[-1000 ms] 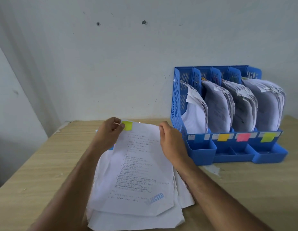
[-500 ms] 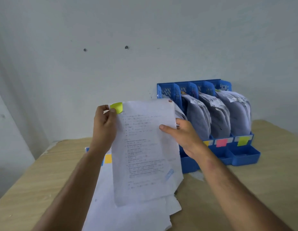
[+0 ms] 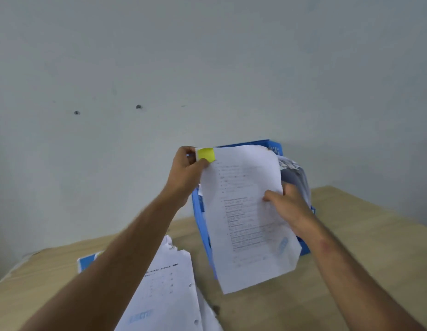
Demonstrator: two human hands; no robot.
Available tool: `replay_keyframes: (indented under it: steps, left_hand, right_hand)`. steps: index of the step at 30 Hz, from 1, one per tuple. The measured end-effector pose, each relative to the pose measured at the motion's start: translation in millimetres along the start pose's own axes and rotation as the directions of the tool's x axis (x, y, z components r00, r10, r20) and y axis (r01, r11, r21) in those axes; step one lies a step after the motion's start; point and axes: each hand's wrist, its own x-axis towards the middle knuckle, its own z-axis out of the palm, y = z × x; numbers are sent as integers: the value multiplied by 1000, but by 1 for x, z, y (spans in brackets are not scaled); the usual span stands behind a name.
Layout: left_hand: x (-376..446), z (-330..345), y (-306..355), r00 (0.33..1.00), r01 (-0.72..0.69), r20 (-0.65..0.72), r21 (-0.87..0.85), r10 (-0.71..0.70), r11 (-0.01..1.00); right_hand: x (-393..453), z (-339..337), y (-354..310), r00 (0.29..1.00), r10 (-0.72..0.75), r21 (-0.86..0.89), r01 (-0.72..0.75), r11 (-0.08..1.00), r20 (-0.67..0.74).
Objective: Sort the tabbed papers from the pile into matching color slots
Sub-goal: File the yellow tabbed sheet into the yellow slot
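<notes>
Printed sheet [image 3: 246,218] held up in front of the blue organizer [image 3: 200,218], yellow tab [image 3: 206,154] at its top corner. Left hand [image 3: 187,170] pinches just beside the tab; right hand [image 3: 287,206] grips the right edge, thumb on front. Text too blurred to read; pile [image 3: 169,295] lies below on the table [image 3: 351,235].

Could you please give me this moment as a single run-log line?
left hand: pinches sheet by yellow tab | right hand: grips sheet's right edge | sheet: raised before blue organizer | pile: on table

Matt paper sheet [image 3: 246,211], blue plastic organizer [image 3: 200,218], smooth wood-grain table [image 3: 351,235].
</notes>
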Motion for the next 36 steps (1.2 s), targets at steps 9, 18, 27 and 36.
replay_keyframes:
  steps: [9, 18, 27, 36]
  left_hand:
    - [46, 81, 22, 894, -290, 444, 457, 66, 841]
    - [67, 141, 21, 911, -125, 413, 246, 13, 961]
    - [92, 182, -6, 926, -158, 373, 259, 52, 953]
    - [119, 179, -16, 966, -101, 256, 205, 46, 974]
  right_hand:
    - [29, -78, 4, 995, 102, -216, -102, 971, -12]
    - [57, -115, 14, 976, 63, -154, -97, 983, -208]
    - [54, -133, 5, 811, -415, -540, 150, 828, -412]
    - [49, -87, 11, 638, -725, -680, 413, 606, -259]
